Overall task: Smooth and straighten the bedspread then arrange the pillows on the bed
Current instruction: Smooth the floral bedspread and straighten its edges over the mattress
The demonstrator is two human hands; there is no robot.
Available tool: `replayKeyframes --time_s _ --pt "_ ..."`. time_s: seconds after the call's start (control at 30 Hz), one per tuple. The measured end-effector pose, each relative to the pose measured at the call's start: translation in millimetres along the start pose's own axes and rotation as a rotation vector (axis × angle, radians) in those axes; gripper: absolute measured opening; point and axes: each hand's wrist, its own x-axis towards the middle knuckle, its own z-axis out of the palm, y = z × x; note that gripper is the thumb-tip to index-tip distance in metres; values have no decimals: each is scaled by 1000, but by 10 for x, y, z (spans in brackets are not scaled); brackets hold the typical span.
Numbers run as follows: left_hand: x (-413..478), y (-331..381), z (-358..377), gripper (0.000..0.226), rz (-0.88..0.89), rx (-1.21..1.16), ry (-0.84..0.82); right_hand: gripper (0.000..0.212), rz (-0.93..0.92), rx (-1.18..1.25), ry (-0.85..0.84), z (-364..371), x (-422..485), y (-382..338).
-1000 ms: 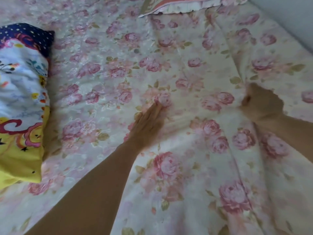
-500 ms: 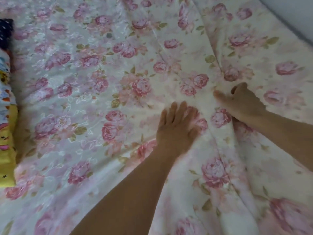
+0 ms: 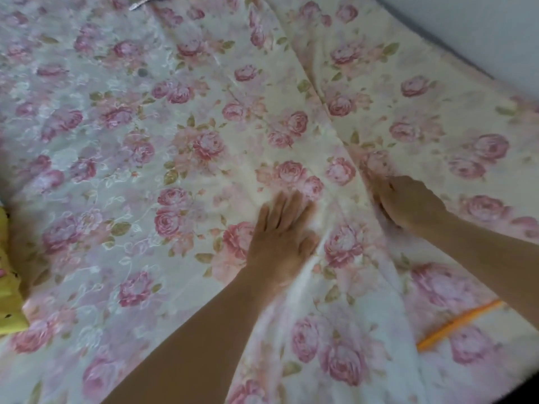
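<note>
A cream bedspread [image 3: 204, 118] printed with pink roses covers the bed and fills most of the head view. A long raised fold [image 3: 329, 135] runs from the top centre down to the lower right. My left hand [image 3: 280, 237] lies flat on the cloth just left of that fold, fingers straight and spread. My right hand [image 3: 408, 202] sits on the fold's right side with its fingers bent down into the crease, gripping the cloth; the fingertips are hidden. A yellow patterned pillow [image 3: 8, 301] shows at the left edge. A frilled pillow edge [image 3: 145, 1] peeks in at the top.
A pale wall [image 3: 466, 24] runs along the bed's far right side. An orange strip [image 3: 458, 325] lies on the cloth at the lower right, below my right forearm. More creases fan out below my left hand.
My left hand has turned palm-down and slid right, up to the fold. My right hand has shifted along the crease. The view has swung right, so the pillows have left most of the frame.
</note>
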Motion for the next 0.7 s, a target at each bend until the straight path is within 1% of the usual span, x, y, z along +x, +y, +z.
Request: replayKeyframes --time_s 0.07,0.13,0.17,0.2,0.27,0.3,0.37,0.5,0.53,0.57,0.6,0.63,0.67,0.7 --pt "-45 102 13 58 17 -21 -22 51 59 -125 -24 -36 -166 221" --pt "-77 207 -2 57 25 -60 -62 60 83 -299 -114 -16 -371 326" --pt "-92 264 -5 57 29 -70 -79 53 66 -352 -151 2 -462 346" --pt "-106 315 -8 57 29 -71 -93 41 27 -372 -160 30 -529 351" --pt "-139 415 4 56 26 -75 -103 18 -46 -388 -143 62 -611 358" --pt "-166 462 16 55 23 -86 -104 13 -70 -401 -128 55 -638 386" --pt "-221 541 50 56 27 -103 -107 17 -45 -421 -60 -38 -659 508" --pt "-325 741 102 59 66 -93 -152 36 133 -461 113 -238 -714 929" --pt "-340 804 116 61 71 -100 -161 41 122 -435 146 -239 -750 996" --pt "-351 871 124 62 75 -109 -160 41 65 -383 171 -219 -780 1051" --pt "-361 933 128 64 80 -114 -149 31 -31 -287 180 -192 -827 1073" --pt "-374 989 143 64 87 -113 -131 18 -146 -178 147 -178 -900 1073" --pt "-384 1033 157 63 97 -108 -109 14 -276 -92 89 -177 -986 1076" --pt "-399 1077 163 62 107 -104 -94 19 -418 -60 27 -187 -1100 1099"
